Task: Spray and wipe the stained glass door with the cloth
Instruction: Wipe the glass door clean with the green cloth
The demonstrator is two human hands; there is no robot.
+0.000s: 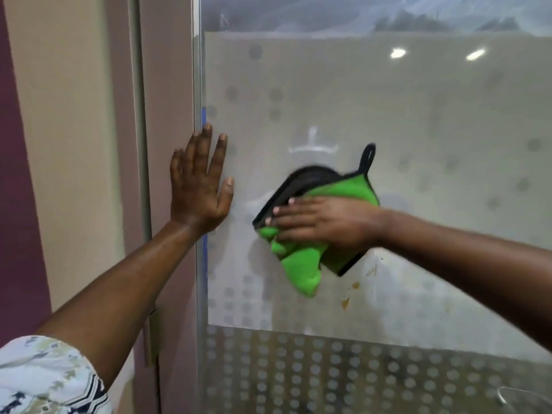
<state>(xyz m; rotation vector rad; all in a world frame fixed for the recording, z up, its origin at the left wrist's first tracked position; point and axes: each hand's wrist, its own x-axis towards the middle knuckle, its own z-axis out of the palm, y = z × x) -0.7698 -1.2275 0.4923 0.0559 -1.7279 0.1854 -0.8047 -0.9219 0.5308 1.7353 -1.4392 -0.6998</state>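
Note:
A frosted glass door (418, 121) with a dotted pattern fills the right of the head view. My right hand (322, 222) presses a green cloth (301, 264) with black edging flat against the glass at mid-height; the cloth is motion-blurred. Brownish stains (346, 302) spot the glass just below and right of the cloth. My left hand (200, 186) lies flat with fingers spread on the door's left edge, holding nothing. No spray bottle is in view.
A metal door frame (198, 70) runs vertically left of the glass, with a beige and purple wall (74, 144) beyond it. A clear band with dense dots (328, 372) crosses the door's lower part.

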